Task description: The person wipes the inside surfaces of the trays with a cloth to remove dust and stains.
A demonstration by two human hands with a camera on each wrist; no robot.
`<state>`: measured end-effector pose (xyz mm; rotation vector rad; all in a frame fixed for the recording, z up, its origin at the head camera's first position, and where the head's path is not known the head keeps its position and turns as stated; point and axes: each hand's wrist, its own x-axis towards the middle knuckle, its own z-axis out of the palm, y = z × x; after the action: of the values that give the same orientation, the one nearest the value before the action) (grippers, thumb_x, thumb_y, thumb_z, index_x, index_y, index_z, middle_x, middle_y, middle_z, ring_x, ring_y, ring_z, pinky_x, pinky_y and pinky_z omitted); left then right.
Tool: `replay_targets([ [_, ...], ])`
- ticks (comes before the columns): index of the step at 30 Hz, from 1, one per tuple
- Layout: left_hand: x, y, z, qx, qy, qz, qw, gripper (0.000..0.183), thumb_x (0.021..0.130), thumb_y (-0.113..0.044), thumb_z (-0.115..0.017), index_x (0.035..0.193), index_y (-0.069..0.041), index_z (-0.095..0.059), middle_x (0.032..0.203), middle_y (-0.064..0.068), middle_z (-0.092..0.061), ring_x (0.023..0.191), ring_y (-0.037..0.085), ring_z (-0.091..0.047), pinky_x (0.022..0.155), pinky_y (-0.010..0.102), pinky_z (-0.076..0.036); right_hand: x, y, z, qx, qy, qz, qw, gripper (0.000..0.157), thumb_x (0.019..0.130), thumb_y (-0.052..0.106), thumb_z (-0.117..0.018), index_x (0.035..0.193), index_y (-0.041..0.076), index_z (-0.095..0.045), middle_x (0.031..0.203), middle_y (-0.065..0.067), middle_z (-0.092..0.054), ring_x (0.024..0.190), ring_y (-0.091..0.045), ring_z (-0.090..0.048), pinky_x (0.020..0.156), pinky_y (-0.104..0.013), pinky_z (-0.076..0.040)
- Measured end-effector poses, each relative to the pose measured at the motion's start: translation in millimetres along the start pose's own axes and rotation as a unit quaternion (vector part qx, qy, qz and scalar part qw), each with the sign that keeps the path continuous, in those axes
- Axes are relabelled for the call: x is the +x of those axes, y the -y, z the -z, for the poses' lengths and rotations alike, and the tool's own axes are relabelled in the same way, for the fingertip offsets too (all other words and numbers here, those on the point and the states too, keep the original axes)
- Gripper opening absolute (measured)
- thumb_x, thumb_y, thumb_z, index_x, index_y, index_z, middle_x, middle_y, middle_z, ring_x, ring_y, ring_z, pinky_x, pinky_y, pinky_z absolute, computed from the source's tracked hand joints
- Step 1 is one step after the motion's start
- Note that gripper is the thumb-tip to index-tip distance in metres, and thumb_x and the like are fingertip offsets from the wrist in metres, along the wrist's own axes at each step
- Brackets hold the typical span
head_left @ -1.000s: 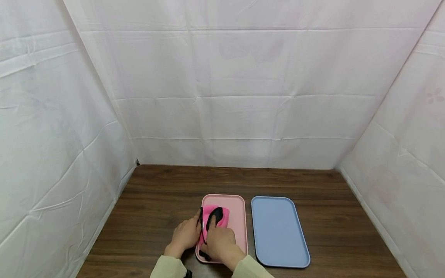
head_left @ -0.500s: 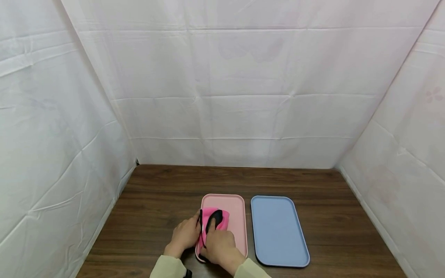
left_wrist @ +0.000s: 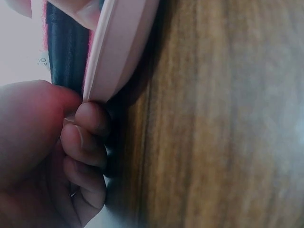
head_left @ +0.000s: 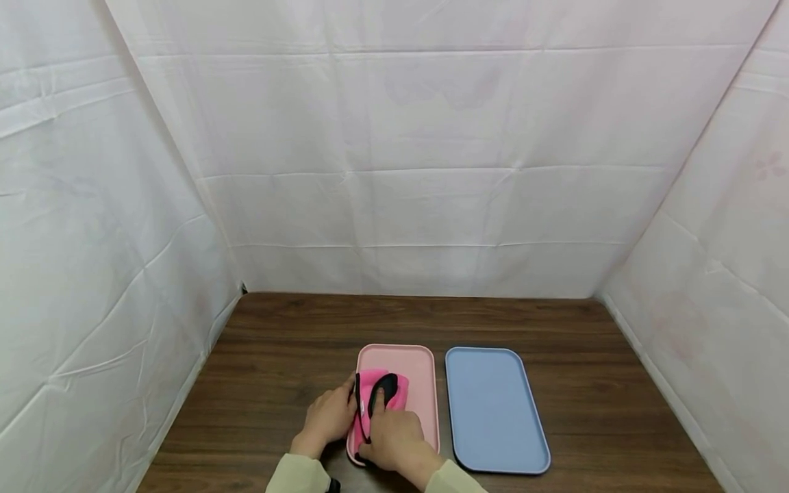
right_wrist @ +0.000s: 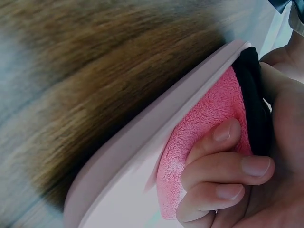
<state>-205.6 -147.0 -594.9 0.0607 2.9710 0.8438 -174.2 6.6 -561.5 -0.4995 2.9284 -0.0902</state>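
– Steadying seems to be the left hand's [head_left: 331, 413] job, doesn't it?

– I'd say so. Its thumb lies over the rim of the pink tray [head_left: 421, 380] and its fingers curl underneath, so the edge is clasped between them, probably to stop it sliding.

– And the right hand [head_left: 396, 435]?

– It grasps the pink cloth [right_wrist: 209, 109], which lies bunched in the left part of the pink tray. 3 fingers bend against the fabric while the index finger points forward onto a black patch [head_left: 387, 385], perhaps to concentrate pressure on 1 spot.

– What is that patch?

– I can't tell whether it belongs to the cloth. There is certainly black trim [left_wrist: 69, 52] along the left edge, with a small white tag [left_wrist: 42, 59].

– Why the blue tray [head_left: 496, 411]?

– It lies just beside the pink tray, on the right, with neither hand touching it. I'd guess it's placed for easy reach.

– And the setting?

– A dark wood-grain table [head_left: 277, 342], with creased white sheets [head_left: 431, 137] hanging on 3 sides. A faint flower print [head_left: 770, 166] shows on the right.
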Motion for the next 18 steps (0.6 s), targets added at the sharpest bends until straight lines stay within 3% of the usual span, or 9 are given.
replay_targets([
  [9, -0.4, -0.1, -0.2, 0.000, -0.003, 0.004, 1.0000, 0.050, 0.102, -0.026, -0.058, 0.150, -0.013, -0.056, 0.116, 0.019, -0.076, 0.092, 0.036, -0.073, 0.074, 0.056, -0.054, -4, -6, -0.1, 0.020, -0.003, -0.002, 1.000, 0.105, 0.074, 0.052, -0.081, 0.156, -0.001, -0.042, 0.054, -0.001, -0.055, 0.051, -0.016, -0.056, 0.051, -0.038, -0.046],
  [18, 0.4, 1.0, -0.2, -0.003, 0.000, 0.002, 1.0000, 0.050, 0.102, -0.027, -0.058, 0.150, -0.012, -0.056, 0.113, 0.018, -0.076, 0.087, 0.030, -0.071, 0.074, 0.055, -0.054, -7, -16, 2.2, 0.019, -0.002, 0.017, 1.000, 0.102, 0.075, 0.052, -0.082, 0.155, 0.003, -0.045, 0.063, -0.004, -0.061, 0.059, -0.018, -0.061, 0.053, -0.039, -0.049],
])
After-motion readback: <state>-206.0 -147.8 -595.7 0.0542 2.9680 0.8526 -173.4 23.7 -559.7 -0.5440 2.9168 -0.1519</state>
